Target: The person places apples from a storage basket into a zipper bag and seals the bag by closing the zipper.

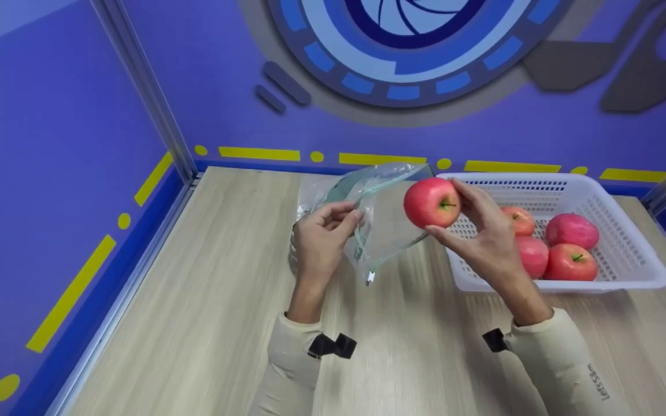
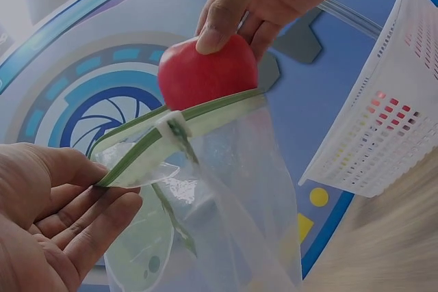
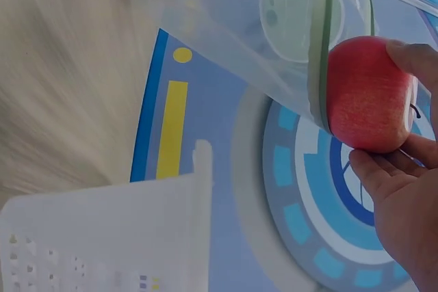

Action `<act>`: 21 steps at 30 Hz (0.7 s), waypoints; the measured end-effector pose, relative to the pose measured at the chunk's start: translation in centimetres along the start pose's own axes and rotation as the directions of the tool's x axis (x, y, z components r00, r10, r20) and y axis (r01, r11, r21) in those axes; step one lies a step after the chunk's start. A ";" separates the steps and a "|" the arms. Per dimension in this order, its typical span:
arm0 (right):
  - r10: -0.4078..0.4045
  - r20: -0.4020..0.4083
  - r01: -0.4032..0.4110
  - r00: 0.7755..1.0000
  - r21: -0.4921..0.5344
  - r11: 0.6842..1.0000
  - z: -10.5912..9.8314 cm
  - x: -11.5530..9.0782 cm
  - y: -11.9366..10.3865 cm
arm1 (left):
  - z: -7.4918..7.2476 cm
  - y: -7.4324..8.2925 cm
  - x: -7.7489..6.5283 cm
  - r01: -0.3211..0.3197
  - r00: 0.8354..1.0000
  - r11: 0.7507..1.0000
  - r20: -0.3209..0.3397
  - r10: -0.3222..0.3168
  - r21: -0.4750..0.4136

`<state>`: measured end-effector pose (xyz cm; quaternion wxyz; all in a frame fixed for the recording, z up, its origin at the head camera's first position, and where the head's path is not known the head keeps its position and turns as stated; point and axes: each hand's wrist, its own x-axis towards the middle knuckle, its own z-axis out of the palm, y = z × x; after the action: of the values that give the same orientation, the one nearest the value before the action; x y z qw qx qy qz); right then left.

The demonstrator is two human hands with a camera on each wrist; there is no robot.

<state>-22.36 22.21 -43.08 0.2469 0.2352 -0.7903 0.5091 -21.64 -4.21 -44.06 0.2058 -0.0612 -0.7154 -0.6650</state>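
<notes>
My left hand (image 1: 322,238) pinches the edge of a clear zip bag (image 1: 391,222) between thumb and fingers, and its green-rimmed mouth (image 2: 226,102) hangs spread apart. In my right hand (image 1: 486,240) a red apple (image 1: 430,203) is gripped between thumb and fingertips, its stem facing the head camera. The left wrist view shows the apple (image 2: 209,73) right at the bag's mouth, its lower part behind the rim. From the right wrist, the apple (image 3: 369,95) overlaps the bag's green zip strip (image 3: 320,46).
A white perforated basket (image 1: 633,263) stands on the right of the wooden table (image 1: 194,323), holding several red apples (image 1: 571,263). Behind the table rises a blue patterned wall (image 1: 211,86), with a metal frame post (image 1: 148,86) at the left corner.
</notes>
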 end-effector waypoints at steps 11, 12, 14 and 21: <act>0.056 0.003 -0.056 0.998 -0.054 0.997 1.4 -0.5 0.5 | 0.0 -0.1 0.0 -0.004 1.000 1.000 -0.002 0.004 0.020; 0.058 0.001 -0.058 0.998 -0.057 0.997 1.4 -0.5 0.5 | 0.0 -0.1 0.0 -0.006 1.000 1.000 -0.002 0.007 0.018; 0.060 -0.006 -0.060 0.998 -0.065 0.996 1.6 -0.5 0.6 | 0.0 -0.1 0.0 -0.009 1.000 1.000 -0.001 0.009 0.012; 0.049 -0.008 -0.050 0.999 -0.096 0.994 2.1 -0.5 1.0 | 0.0 -0.1 0.1 -0.024 1.000 0.999 0.015 0.024 -0.036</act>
<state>-22.95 20.74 -44.83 0.2476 0.2019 -0.8188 0.4769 -21.74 -4.21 -44.08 0.2069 -0.0787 -0.7040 -0.6748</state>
